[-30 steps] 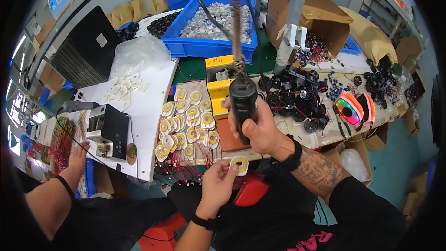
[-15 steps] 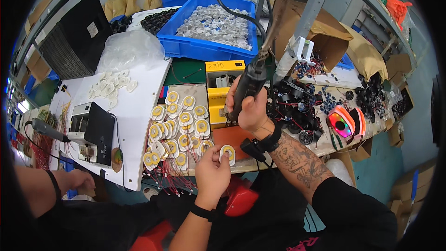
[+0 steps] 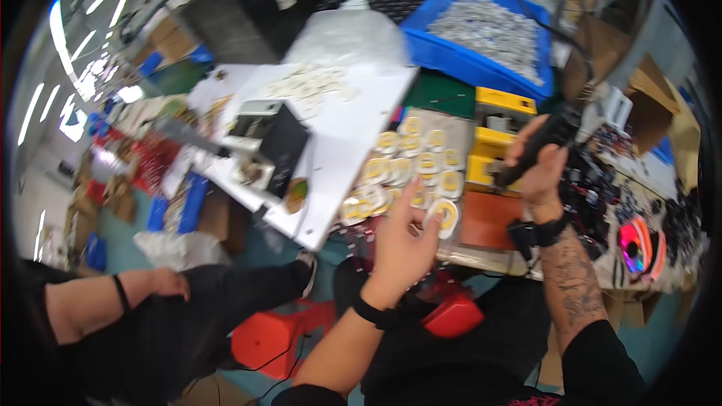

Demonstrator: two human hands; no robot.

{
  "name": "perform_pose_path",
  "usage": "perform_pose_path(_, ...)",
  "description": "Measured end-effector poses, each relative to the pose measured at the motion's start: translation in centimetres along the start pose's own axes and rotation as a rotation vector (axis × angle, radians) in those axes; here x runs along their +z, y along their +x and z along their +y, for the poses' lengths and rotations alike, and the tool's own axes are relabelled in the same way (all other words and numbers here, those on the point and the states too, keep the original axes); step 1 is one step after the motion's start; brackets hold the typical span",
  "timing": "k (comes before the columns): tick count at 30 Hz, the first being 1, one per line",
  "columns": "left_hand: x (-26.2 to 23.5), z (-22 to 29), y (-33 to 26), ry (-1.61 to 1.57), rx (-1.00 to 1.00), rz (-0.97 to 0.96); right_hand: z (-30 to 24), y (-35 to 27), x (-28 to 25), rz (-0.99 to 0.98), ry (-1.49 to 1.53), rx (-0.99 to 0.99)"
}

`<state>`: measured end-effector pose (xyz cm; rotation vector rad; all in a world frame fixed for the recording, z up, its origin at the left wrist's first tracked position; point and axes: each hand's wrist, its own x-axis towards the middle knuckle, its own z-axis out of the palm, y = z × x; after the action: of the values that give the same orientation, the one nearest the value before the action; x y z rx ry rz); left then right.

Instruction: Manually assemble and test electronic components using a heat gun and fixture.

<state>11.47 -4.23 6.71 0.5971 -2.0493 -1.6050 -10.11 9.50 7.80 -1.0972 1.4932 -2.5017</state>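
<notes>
My left hand (image 3: 402, 252) pinches a white oval piece with a yellow ring (image 3: 446, 218) at its thumb, over the front edge of the table. Its index finger stretches toward a cluster of similar white-and-yellow pieces (image 3: 374, 171) with thin red wires. My right hand (image 3: 543, 173) is wrapped round a black electric screwdriver (image 3: 550, 139), tilted with its tip down to the left. That tip is close to a yellow screw feeder (image 3: 485, 143). Below the feeder lies a reddish-brown mat (image 3: 487, 219). Motion blurs the picture.
A blue crate (image 3: 421, 41) of small white parts stands behind. Leftward, a white table (image 3: 350, 135) carries a black screw feeder (image 3: 267, 146), white discs and a plastic bag. Another person's hand (image 3: 171, 284) rests at lower left, near a red stool (image 3: 267, 342). Black parts and a lit device (image 3: 638, 244) lie right.
The view has swung left, so the table appears farther right. My left index finger has extended toward the cluster. My right hand keeps its grip on the screwdriver.
</notes>
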Motion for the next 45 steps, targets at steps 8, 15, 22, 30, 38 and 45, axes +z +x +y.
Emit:
perform_pose_path(8,-23.0,-3.2,3.4,0.347,-0.239,0.366,1.9,-0.1,1.6,-0.058,0.012,0.036)
perform_pose_path(15,-23.0,-5.5,4.0,0.656,-0.295,0.246,3.8,-0.1,-1.9,-0.027,0.009,0.006)
perform_pose_path(22,-23.2,-5.0,3.5,0.58,-0.347,0.266,3.8,0.1,-1.2,-0.059,0.002,0.009)
perform_pose_path(30,-22.8,-4.1,2.7,0.835,-0.239,0.257,4.1,0.0,-1.4,-0.035,0.003,0.025)
perform_pose_path(38,-18.1,1.4,-0.2,0.323,-0.003,0.284,5.2,-0.6,-2.7,-0.015,-0.016,-0.012)
perform_pose_path(45,-12.5,5.2,-3.2,0.175,-0.004,0.088,5.9,-0.8,-3.3,0.055,-0.031,-0.054)
